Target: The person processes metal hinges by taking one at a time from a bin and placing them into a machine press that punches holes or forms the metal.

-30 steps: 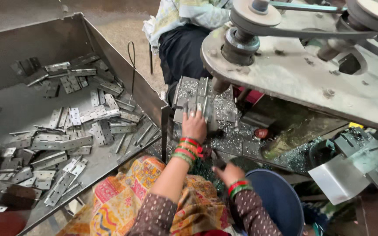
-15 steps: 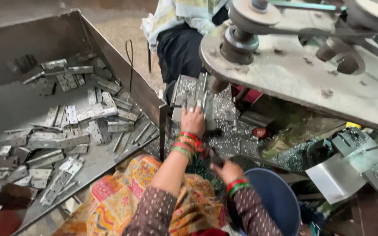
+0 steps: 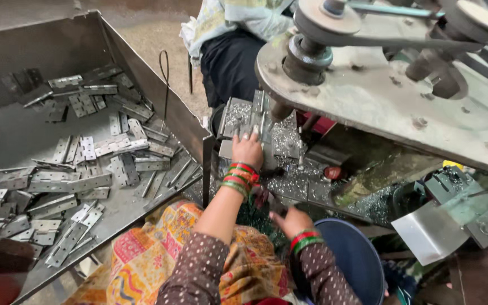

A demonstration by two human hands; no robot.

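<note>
One hinge (image 3: 260, 121) under left hand (image 3: 248, 149).

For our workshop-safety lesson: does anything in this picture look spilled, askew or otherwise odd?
Yes. Metal shavings lie scattered over the machine bed around the left hand, like loose drilling waste. The hinges in the tray lie jumbled at all angles, not stacked.

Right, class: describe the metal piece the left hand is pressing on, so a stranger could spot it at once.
Start at the big grey machine plate with pulleys, upper right. Beneath its edge, on the shaving-strewn bed, the left hand rests on a flat hinge piece. Unlike the hinges heaped in the tray, it lies alone under the spindle.
</note>
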